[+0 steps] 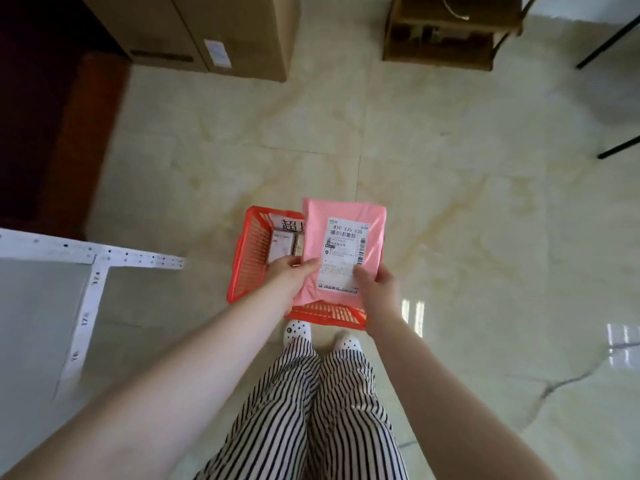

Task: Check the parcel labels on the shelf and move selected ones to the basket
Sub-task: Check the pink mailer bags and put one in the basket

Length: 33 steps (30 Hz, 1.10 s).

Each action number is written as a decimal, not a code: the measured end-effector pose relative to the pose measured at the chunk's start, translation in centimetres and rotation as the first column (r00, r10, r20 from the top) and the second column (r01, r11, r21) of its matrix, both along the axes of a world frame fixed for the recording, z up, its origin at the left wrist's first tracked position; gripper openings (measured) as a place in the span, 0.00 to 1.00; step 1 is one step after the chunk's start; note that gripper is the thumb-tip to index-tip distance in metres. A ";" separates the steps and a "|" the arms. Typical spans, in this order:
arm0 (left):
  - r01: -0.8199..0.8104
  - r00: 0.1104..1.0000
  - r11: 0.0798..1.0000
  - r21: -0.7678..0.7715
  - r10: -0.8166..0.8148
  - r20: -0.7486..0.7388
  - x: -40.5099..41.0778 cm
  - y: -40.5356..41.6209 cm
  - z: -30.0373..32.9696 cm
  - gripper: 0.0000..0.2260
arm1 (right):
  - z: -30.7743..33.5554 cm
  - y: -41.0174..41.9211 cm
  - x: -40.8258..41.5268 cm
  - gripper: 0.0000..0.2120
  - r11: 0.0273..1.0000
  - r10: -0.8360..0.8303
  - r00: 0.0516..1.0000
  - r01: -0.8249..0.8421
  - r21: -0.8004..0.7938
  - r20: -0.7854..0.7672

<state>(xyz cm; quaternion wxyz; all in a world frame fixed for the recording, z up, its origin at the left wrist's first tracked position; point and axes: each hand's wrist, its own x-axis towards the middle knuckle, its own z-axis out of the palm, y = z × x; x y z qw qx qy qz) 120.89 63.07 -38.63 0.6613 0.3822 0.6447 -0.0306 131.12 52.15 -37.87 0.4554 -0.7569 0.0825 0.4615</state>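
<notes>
The floor (450, 202) is glossy polished tile, cream with marble-like veining, and it mirrors bright window light to the right of the basket (249, 258). The basket is orange-red plastic with slatted openwork sides. Above it, the parcel (343, 216) is a smooth pink plastic mailer with a soft sheen, bearing a matt white paper label (344, 258). Well beyond the basket stand matt brown cardboard boxes (221, 32). Nearer than the basket, the trousers (311, 410) are striped cloth.
</notes>
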 end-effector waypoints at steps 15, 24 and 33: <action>-0.225 0.966 0.973 -0.057 0.215 -0.144 4.7 -2.7 -37.4 0.10 | -37.8 0.6 2.4 0.10 0.959 -0.005 1.000 0.003 -0.283 -0.007; -0.325 0.921 0.946 -0.001 0.316 -0.228 6.1 -4.0 -47.3 0.20 | -48.6 1.9 1.7 0.17 0.910 0.001 0.998 0.024 -0.413 0.060; -0.367 0.898 0.930 0.006 0.356 -0.258 6.2 -3.7 -51.5 0.20 | -52.7 2.5 1.8 0.14 0.886 0.077 0.995 -0.039 -0.463 0.063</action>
